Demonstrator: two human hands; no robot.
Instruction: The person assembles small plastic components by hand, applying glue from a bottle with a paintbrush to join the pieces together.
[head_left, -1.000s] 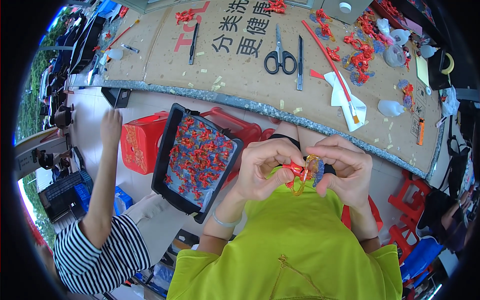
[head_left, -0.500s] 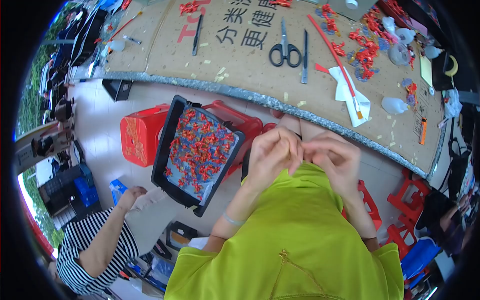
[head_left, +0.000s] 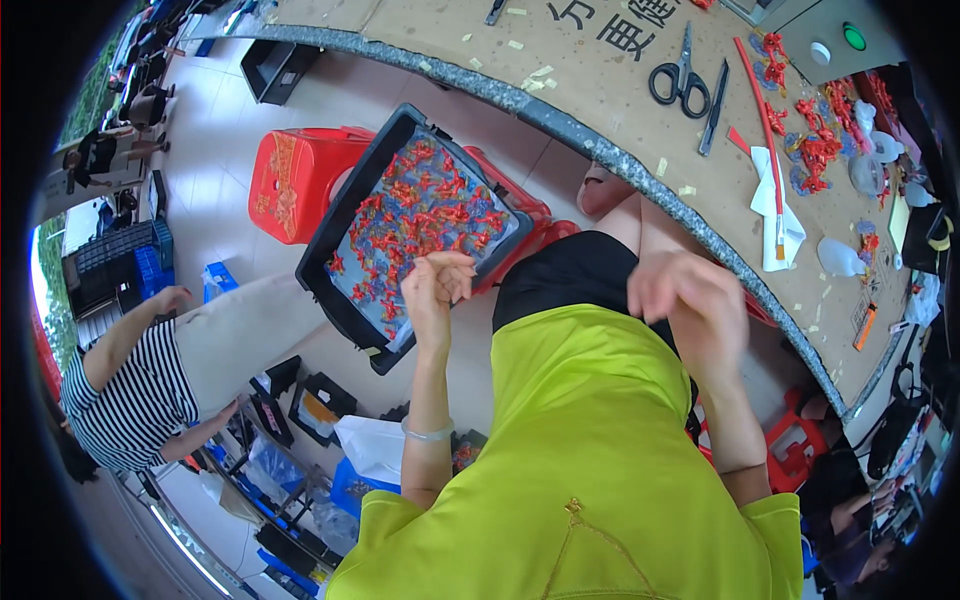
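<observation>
My left hand (head_left: 437, 288) is over the near right edge of a black tray (head_left: 312, 268), its fingers curled in together. Whatever they may hold is hidden. Small red figures with bluish clear parts (head_left: 415, 205) cover the tray's pale lining. Well apart from it, my right hand (head_left: 695, 305) is in front of my lap, beside the table edge. Its fingers bend downward and are smeared by motion, so nothing can be made out in them.
The tray rests on red plastic stools (head_left: 290, 185). On the cardboard-covered table (head_left: 590, 95) lie scissors (head_left: 683, 85), a cutter knife (head_left: 714, 110), a red-handled brush (head_left: 770, 150), a white bottle (head_left: 840, 258) and more red figures (head_left: 815, 150). Someone in a striped shirt (head_left: 135, 400) stands at the left.
My hands, together before my waist earlier, have parted. The left has moved left to the tray, the right slightly aside. The view has shifted, and the person in stripes has turned.
</observation>
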